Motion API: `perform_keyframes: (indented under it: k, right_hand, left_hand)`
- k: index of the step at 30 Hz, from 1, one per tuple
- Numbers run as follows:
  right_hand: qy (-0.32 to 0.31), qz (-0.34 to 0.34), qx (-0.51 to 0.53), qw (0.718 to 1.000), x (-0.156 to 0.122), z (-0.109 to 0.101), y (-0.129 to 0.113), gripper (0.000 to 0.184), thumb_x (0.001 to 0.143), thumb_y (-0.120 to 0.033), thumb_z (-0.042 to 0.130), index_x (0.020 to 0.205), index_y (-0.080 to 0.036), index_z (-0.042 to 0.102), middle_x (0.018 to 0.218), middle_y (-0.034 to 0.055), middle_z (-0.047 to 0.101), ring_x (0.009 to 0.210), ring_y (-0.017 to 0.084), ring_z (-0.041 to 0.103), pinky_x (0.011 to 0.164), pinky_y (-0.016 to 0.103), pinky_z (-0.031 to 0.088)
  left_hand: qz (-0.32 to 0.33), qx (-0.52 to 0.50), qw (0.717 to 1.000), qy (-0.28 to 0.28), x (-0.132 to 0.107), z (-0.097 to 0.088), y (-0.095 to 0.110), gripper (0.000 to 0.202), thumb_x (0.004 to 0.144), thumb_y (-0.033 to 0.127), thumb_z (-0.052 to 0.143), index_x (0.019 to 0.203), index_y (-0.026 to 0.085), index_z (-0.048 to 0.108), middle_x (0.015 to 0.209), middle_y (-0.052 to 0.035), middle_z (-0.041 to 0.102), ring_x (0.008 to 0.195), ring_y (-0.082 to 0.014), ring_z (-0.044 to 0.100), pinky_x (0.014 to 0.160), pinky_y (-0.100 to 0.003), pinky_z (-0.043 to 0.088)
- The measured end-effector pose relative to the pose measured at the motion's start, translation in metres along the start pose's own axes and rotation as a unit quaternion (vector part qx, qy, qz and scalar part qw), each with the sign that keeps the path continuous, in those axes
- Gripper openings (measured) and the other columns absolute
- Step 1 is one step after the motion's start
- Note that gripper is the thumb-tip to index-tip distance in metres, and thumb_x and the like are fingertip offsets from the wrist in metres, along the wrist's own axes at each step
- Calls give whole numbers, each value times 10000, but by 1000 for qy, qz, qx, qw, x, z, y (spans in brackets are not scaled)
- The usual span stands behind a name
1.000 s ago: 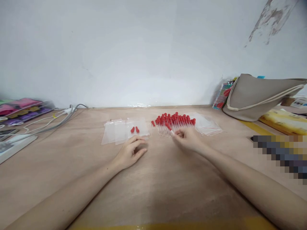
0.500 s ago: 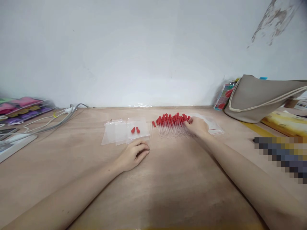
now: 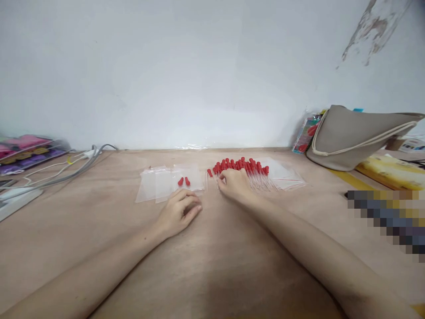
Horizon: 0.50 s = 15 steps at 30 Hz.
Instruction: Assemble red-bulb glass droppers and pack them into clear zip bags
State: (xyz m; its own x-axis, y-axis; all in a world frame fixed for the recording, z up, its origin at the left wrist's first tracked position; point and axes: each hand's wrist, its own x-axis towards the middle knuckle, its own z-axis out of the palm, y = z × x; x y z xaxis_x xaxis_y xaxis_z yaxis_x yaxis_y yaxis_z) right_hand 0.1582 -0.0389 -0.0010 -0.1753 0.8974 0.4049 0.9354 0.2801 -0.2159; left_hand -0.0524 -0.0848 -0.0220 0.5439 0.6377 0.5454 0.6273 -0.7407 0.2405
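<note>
Glass droppers with red rubber bulbs [image 3: 242, 162] lie side by side in a row on the table. At the row's left end, my right hand [image 3: 234, 184] has thumb and finger closed at the tube of the leftmost dropper [image 3: 210, 173]; the fingertips partly hide that tube. My left hand [image 3: 179, 212] rests on the table, fingers loosely bent and thumb apart, holding nothing. Just beyond it, two loose red bulbs [image 3: 183, 181] lie on overlapping clear plastic bags [image 3: 147, 186].
More clear bags [image 3: 282, 170] lie behind the row's right end. At right stand a grey bag [image 3: 348, 137] and a yellow pack [image 3: 392, 170]. Cables [image 3: 76, 175] and a tray of colourful packs [image 3: 29, 153] sit at left. A wall [image 3: 199, 79] rises behind.
My right hand has moved left along the row, from its right end to its left end. My left hand stays about where it was; the view has shifted slightly.
</note>
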Motion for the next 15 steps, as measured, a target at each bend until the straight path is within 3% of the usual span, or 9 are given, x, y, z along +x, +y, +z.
perform_keyframes:
  k: [4, 6, 9, 12, 15]
  right_hand:
    - [-71, 54, -29, 996, 20, 15, -28, 262, 813, -286, 401, 836, -156, 628, 890, 106, 653, 867, 218, 581, 776, 349, 313]
    - [-93, 80, -26, 992, 30, 20, -35, 248, 795, -277, 432, 875, -148, 629, 917, 123, 649, 869, 225, 586, 761, 345, 335]
    - [-113, 102, -19, 988, 39, 25, -39, 211, 739, -231, 498, 872, -145, 638, 935, 135, 649, 847, 231, 599, 745, 347, 359]
    - [-126, 118, -16, 985, 42, 28, -39, 222, 712, -195, 526, 893, -141, 642, 971, 155, 641, 857, 242, 604, 758, 366, 363]
    - [-133, 126, -15, 983, 45, 29, -41, 237, 717, -177, 534, 925, -135, 639, 987, 173, 636, 886, 251, 601, 778, 380, 357]
  left_hand:
    - [-79, 64, 993, 55, 18, -10, -28, 163, 826, 279, 474, 862, 175, 594, 879, -55, 576, 870, -194, 534, 796, -330, 424]
    - [-144, 92, 985, 38, 28, -14, -46, 197, 798, 304, 490, 901, 173, 594, 905, -64, 579, 853, -205, 546, 763, -327, 435]
    - [-207, 91, 973, -36, 39, -15, -67, 218, 736, 293, 521, 899, 172, 600, 915, -73, 587, 789, -208, 570, 701, -315, 448]
    - [-228, 76, 968, -75, 44, -11, -74, 181, 702, 245, 523, 848, 175, 606, 863, -73, 615, 766, -216, 587, 676, -312, 446]
    - [-240, 69, 966, -68, 46, -7, -73, 151, 697, 228, 524, 815, 176, 604, 815, -70, 643, 751, -224, 602, 654, -311, 446]
